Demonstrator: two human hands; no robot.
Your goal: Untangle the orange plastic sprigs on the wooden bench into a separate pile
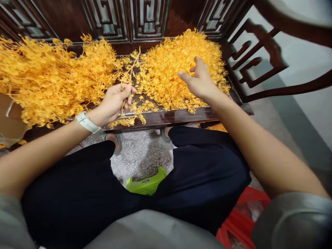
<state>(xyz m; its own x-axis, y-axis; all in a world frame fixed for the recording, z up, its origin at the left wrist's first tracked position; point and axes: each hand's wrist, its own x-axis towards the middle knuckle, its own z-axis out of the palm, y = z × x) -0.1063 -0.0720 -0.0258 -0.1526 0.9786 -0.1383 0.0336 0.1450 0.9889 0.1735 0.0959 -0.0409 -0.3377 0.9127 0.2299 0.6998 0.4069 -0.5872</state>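
Note:
My left hand (118, 100), with a white watch (88, 122) at the wrist, is pinched around a thin yellow plastic stem (122, 111) at the front middle of the dark wooden bench (171, 117). My right hand (199, 77) is over the right pile of small yellow plastic pieces (168, 72), fingers spread, with nothing seen in it. A larger heap of branching yellow sprays (62, 76) covers the bench's left side. Between the two piles lies a yellow branch (135, 62), and loose yellow bits (140, 109) are scattered near the front edge.
A carved wooden backrest (176, 20) runs behind the bench, with a curved armrest (293, 91) at the right. A cardboard box (10, 117) is at the left. Below are a green plastic stool (146, 183) between my legs and a red bag (238, 224) at lower right.

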